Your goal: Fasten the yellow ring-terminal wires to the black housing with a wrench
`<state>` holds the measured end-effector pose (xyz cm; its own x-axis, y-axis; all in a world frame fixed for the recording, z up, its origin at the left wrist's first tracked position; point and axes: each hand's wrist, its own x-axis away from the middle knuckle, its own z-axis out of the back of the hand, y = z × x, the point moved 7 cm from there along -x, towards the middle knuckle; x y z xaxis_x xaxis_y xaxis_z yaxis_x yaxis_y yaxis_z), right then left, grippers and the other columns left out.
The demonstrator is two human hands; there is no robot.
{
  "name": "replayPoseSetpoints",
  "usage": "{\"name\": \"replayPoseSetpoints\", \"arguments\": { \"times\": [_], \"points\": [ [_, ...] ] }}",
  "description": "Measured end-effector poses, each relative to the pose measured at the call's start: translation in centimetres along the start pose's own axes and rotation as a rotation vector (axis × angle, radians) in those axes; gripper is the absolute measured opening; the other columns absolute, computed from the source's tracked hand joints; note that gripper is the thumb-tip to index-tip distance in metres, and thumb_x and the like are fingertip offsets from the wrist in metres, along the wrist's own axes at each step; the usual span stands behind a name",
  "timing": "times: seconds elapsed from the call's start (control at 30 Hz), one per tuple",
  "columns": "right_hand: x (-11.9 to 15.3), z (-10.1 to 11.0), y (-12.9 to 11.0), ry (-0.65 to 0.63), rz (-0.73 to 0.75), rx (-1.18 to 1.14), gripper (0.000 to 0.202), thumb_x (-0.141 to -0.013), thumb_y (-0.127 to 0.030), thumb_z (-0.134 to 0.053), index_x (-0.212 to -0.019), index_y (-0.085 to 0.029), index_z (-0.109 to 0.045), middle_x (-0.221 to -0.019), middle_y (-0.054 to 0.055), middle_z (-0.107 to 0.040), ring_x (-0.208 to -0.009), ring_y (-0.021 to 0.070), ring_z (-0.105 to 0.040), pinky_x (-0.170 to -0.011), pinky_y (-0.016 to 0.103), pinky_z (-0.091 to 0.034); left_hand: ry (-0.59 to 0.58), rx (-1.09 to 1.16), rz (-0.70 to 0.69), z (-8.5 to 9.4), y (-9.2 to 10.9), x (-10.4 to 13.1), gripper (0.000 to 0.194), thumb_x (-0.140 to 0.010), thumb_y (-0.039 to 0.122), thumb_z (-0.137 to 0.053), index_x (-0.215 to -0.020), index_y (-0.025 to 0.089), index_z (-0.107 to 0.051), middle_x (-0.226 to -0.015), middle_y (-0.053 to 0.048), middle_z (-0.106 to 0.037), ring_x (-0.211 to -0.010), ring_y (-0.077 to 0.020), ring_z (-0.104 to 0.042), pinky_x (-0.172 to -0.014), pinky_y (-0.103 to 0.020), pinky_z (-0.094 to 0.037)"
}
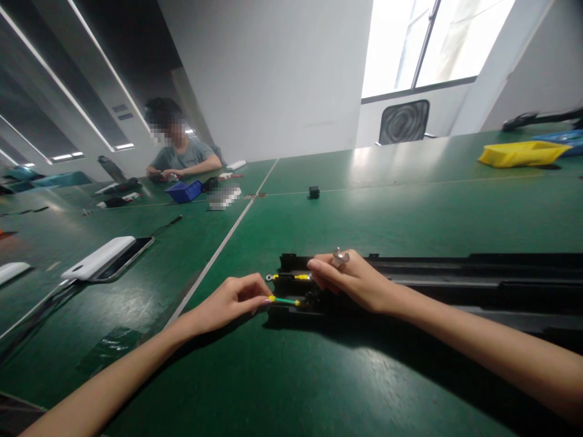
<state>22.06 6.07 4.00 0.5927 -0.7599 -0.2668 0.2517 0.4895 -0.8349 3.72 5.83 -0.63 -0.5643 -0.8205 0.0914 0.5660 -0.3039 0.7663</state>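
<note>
Long black channel-like parts (437, 267) lie on the green table, running off to the right. My left hand (241, 297) pinches the yellow end of a short green wire (286, 301) at their left end. Just beyond it, a second piece with a metal ring tip and yellow sleeves (291, 277) lies over the black part. My right hand (348, 276), with a silver ring-like item on a finger, is closed over the black part near the wires' other ends; what its fingertips hold is hidden.
On the green table (218, 376) are a small black block (314, 192), a white power bank (98, 258) with a phone and cables at left, a blue bin (184, 191) and a yellow bin (521, 154). A person (182, 152) sits across at the far left.
</note>
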Motion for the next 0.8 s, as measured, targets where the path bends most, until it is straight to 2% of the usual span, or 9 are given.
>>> {"name": "replayPoseSetpoints", "arguments": {
  "times": [0.63, 0.8],
  "points": [
    [-0.01, 0.07, 0.06, 0.005, 0.025, 0.02, 0.05, -0.096, -0.051, -0.036, -0.06, -0.017, -0.046, -0.053, -0.005, -0.039, -0.05, 0.0089, -0.038, -0.051, 0.023, -0.03, 0.008, -0.006, -0.023, 0.04, 0.0, -0.03, 0.016, -0.091, 0.029, -0.058, -0.089, 0.014, -0.063, -0.077, 0.001, -0.059, -0.065, -0.0119, -0.051, -0.058, -0.02, -0.038],
    [-0.12, 0.21, -0.04, 0.022, 0.031, 0.045, 0.046, -0.097, -0.045, -0.036, -0.061, -0.018, -0.044, -0.056, -0.004, -0.039, -0.051, 0.0087, -0.037, -0.052, 0.023, -0.03, -0.002, 0.003, -0.012, -0.03, -0.02, -0.05, 0.017, -0.091, 0.029, -0.057, -0.089, 0.014, -0.063, -0.076, 0.001, -0.059, -0.063, -0.0119, -0.051, -0.056, -0.02, -0.037]
  ]
}}
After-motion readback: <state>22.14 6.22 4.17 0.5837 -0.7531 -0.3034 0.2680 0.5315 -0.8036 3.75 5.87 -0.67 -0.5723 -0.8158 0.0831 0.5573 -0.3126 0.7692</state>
